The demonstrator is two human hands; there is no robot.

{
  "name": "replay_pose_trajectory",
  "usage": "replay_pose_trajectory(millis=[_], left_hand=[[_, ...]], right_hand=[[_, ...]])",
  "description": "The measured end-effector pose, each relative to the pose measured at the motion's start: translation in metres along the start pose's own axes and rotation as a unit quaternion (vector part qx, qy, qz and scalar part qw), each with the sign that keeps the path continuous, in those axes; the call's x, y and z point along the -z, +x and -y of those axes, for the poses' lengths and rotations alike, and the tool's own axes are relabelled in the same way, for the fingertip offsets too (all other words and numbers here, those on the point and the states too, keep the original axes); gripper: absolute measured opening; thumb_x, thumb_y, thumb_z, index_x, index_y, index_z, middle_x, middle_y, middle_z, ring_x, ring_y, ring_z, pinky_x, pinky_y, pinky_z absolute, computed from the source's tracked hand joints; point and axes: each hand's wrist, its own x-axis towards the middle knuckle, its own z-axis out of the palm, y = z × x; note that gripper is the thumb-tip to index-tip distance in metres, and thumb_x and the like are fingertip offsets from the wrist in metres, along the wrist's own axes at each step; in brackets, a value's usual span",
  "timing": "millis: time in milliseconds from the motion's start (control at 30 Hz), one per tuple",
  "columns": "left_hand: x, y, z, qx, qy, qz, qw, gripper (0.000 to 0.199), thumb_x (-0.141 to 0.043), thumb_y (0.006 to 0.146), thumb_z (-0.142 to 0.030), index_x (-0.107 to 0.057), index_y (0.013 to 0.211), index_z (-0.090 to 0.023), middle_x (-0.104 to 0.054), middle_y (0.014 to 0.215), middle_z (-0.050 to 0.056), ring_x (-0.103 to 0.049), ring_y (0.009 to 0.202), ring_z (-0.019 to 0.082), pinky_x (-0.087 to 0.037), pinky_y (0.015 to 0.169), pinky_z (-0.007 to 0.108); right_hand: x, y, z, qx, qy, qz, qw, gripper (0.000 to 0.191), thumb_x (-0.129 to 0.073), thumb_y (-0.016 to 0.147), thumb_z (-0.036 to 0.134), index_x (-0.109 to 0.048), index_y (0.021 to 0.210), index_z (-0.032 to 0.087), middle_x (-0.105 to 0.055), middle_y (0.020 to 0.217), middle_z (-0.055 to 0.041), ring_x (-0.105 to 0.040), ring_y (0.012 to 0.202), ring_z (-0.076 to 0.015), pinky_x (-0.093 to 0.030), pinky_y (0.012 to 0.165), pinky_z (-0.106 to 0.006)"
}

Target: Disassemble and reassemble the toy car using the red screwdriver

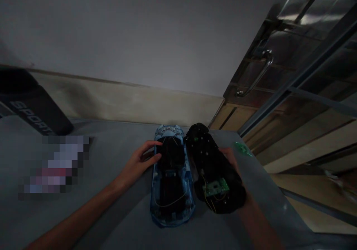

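Note:
A blue toy car body shell [172, 214] lies on the grey table with its dark inside showing and a thin wire across its lower part. My left hand [145, 157] touches the shell's left edge, thumb and fingers apart. Just right of the shell is a black car chassis [208, 153], tilted, with a green circuit board [216, 187] and loose yellow wires at its near end. My right hand [230, 157] grips the chassis from its right side; most of its fingers are hidden behind it.
A small green object [242, 149] lies right of the chassis on the table [117, 205]. A black item marked SPORT [36, 112] and a pixelated patch are at left. A wall stands behind; a metal frame [301, 75] is at right.

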Motion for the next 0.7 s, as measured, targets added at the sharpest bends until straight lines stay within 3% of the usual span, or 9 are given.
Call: replay_pose_trajectory(millis=[133, 367, 567, 633, 700], left_hand=[[0.002, 0.003, 0.003, 0.0, -0.001, -0.009, 1.0, 0.039, -0.095, 0.09, -0.05, -0.084, 0.123, -0.031, -0.08, 0.132, 0.005, -0.075, 0.102, 0.026, -0.063, 0.096, 0.039], [0.002, 0.002, -0.001, 0.006, 0.001, 0.0, 1.0, 0.038, -0.093, 0.093, -0.048, -0.082, 0.125, -0.031, -0.08, 0.127, 0.004, -0.076, 0.108, 0.027, -0.064, 0.097, 0.04], [0.0, 0.002, -0.003, 0.0, 0.004, -0.003, 1.0, 0.037, -0.091, 0.094, -0.048, -0.082, 0.126, -0.031, -0.08, 0.131, 0.003, -0.074, 0.108, 0.026, -0.063, 0.096, 0.04], [-0.001, 0.002, -0.003, -0.004, 0.001, -0.003, 1.0, 0.036, -0.09, 0.095, -0.046, -0.082, 0.126, -0.03, -0.079, 0.133, 0.003, -0.075, 0.113, 0.027, -0.063, 0.101, 0.04], [-0.001, 0.002, -0.003, -0.006, -0.002, -0.002, 1.0, 0.036, -0.09, 0.094, -0.043, -0.082, 0.127, -0.029, -0.079, 0.133, 0.002, -0.077, 0.117, 0.028, -0.063, 0.103, 0.04]], right_hand=[[0.01, 0.009, -0.015, -0.022, -0.001, -0.029, 0.999, 0.038, -0.094, 0.066, 0.041, -0.069, 0.093, 0.043, -0.073, 0.072, 0.003, -0.065, 0.06, -0.0313, -0.057, 0.057, -0.046], [0.015, 0.025, -0.018, -0.056, -0.01, -0.029, 0.998, 0.02, -0.083, 0.076, 0.056, -0.073, 0.083, 0.04, -0.077, 0.081, -0.0048, -0.076, 0.08, -0.0379, -0.067, 0.074, -0.054], [0.011, 0.022, -0.017, -0.189, 0.083, 0.035, 0.978, 0.037, -0.074, 0.086, 0.07, -0.076, 0.079, 0.034, -0.08, 0.081, -0.0094, -0.074, 0.072, -0.0347, -0.063, 0.068, -0.05], [0.01, 0.021, -0.017, -0.191, 0.103, 0.049, 0.975, 0.038, -0.075, 0.087, 0.071, -0.078, 0.082, 0.033, -0.083, 0.087, -0.0097, -0.074, 0.074, -0.033, -0.064, 0.069, -0.049], [0.009, 0.02, -0.017, -0.152, 0.073, 0.054, 0.984, 0.035, -0.078, 0.085, 0.069, -0.078, 0.085, 0.034, -0.084, 0.089, -0.0079, -0.075, 0.077, -0.0328, -0.066, 0.071, -0.048]])
